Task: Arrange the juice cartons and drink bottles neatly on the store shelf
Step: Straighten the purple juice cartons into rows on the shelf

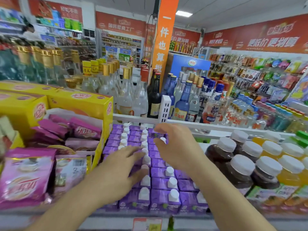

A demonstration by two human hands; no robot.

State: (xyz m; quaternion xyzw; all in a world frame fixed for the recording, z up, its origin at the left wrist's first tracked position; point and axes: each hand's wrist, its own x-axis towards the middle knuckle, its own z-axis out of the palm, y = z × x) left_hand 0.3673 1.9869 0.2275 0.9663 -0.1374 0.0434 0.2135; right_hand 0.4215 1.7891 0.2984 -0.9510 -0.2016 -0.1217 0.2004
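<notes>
Purple juice cartons [160,172] with white caps stand in three rows on the shelf in front of me. My left hand [120,165] lies flat on the left and middle rows, its fingers straight and spread over the carton tops. Farther back, my right hand [175,147] curls its fingers and thumb round the top of a carton [155,135] in the right row. Right of the cartons stand dark drink bottles [233,165] and orange drink bottles [290,174], all with white caps.
Yellow display boxes [80,104] with pink packets [25,177] stand close on the left. Behind a white shelf rail [191,123] are several glass liquor bottles [182,100]. A price tag [147,224] hangs on the front shelf edge.
</notes>
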